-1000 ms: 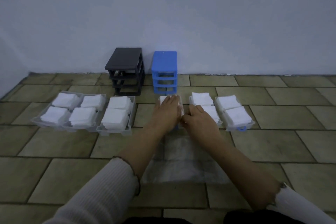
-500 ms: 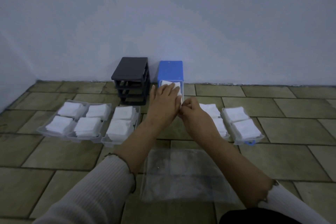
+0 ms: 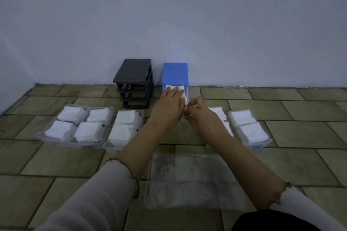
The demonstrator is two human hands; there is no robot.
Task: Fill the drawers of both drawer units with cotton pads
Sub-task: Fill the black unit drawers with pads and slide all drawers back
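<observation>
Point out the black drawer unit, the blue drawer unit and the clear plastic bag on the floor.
black drawer unit point(image 3: 133, 70): head view, on its flat top.
blue drawer unit point(image 3: 175, 72): head view, on its top panel.
clear plastic bag point(image 3: 189, 184): head view, on its middle, between the forearms.

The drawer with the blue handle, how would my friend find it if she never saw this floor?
Start at the blue drawer unit against the wall. Come forward and right along the tiled floor to the row's last clear drawer, full of white pads. Only it shows a blue handle.
</observation>
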